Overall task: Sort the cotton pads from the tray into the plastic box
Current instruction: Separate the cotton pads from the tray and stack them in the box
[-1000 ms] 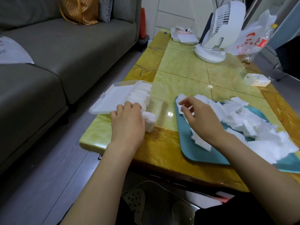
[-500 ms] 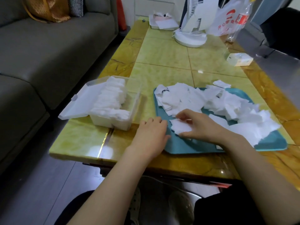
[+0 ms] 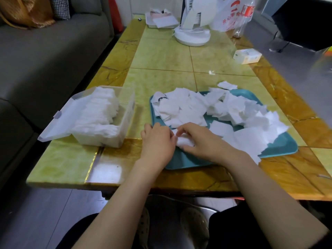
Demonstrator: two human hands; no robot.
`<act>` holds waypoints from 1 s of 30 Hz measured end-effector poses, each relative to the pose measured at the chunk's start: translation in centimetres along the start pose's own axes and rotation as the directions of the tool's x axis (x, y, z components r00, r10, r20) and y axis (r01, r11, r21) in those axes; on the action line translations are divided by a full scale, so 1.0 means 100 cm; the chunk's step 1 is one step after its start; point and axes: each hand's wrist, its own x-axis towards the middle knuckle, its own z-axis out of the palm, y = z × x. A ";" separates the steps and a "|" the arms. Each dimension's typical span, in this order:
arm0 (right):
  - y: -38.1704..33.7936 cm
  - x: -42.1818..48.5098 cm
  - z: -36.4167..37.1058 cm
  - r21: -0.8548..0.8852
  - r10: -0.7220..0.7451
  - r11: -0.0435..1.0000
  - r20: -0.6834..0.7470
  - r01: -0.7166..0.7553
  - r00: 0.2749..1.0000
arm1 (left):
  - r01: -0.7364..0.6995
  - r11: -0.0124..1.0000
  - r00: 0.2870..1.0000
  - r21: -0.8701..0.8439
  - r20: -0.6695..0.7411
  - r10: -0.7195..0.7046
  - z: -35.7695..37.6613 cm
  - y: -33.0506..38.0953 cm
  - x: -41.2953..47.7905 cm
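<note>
Head view. Both hands meet over the near left corner of the teal tray, which lies by the near edge of the table. The right hand grasps a small bunch of pads, with thumb and curled fingers closed round it. The left hand lies against the bunch's left side, its fingers curled under and hidden; whether it grips cannot be told. Loose cotton pads are heaped over most of the tray. The plastic box stands near the table's near left corner, just left of the tray, with its lid open leftward and a row of stacked pads inside. A white fan stands towards the far edge
</note>
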 end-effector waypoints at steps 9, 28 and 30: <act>-0.002 -0.004 -0.003 -0.089 0.010 0.996 -0.177 -0.026 0.984 | 0.023 0.896 0.995 -0.444 -0.081 -0.065 -0.004 0.003 0.008; -0.004 -0.008 -0.012 0.282 0.066 0.959 -0.262 0.011 0.963 | -0.087 0.698 0.975 -0.711 -0.203 -0.087 -0.012 0.008 0.006; -0.003 -0.006 -0.011 0.286 0.103 0.958 -0.320 -0.008 0.942 | -0.101 0.695 0.977 -0.712 -0.203 -0.065 -0.013 0.009 0.005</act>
